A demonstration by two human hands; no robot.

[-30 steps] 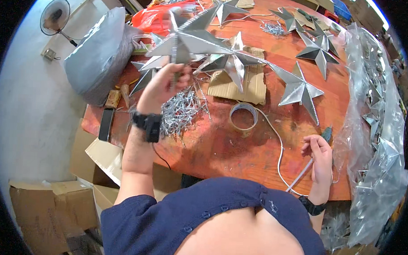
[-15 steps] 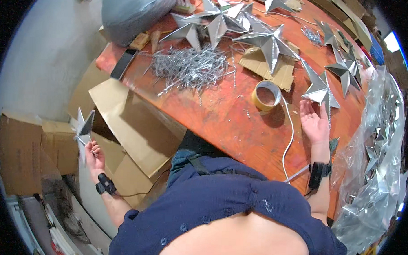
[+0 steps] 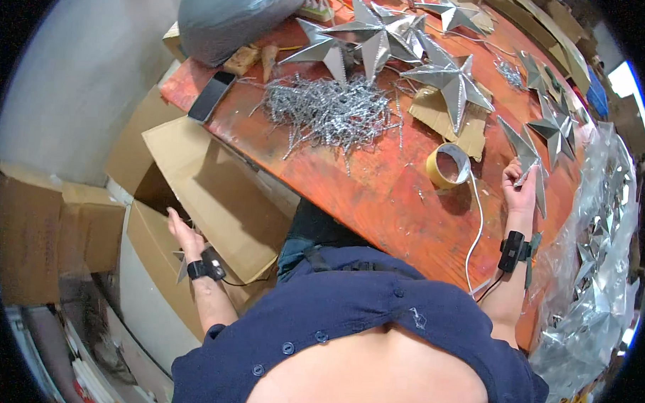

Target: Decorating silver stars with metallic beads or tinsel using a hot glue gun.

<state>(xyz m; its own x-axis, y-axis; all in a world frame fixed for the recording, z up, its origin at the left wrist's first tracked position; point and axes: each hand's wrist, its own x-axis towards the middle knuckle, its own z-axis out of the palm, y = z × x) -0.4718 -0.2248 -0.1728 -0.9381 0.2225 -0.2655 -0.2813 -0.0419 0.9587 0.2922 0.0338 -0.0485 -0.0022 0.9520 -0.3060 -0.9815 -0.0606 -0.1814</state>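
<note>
My left hand (image 3: 185,236) is over an open cardboard box (image 3: 216,198) beside the table, its fingers stretched out. Partly hidden behind its wrist shows a silver star (image 3: 182,265), which looks apart from the fingers. At the table's right side my right hand (image 3: 520,188) has its fingers closed on a folded silver star (image 3: 525,150) by its near point. Beyond that hand lies another silver star (image 3: 555,130). More stars (image 3: 379,36) are heaped at the back, and one star (image 3: 454,85) rests on a torn piece of cardboard (image 3: 439,113).
The red table (image 3: 351,202) holds a pile of silver twisted strips (image 3: 329,113), a roll of yellow tape (image 3: 448,167), a phone (image 3: 212,96) and a white cable (image 3: 475,235). A clear plastic bag of stars (image 3: 593,282) stands at the right. Closed boxes (image 3: 30,227) are at the left.
My left hand has let go of the star it held and moved right, over the box. My right hand, open before, has closed on a star on the table.
</note>
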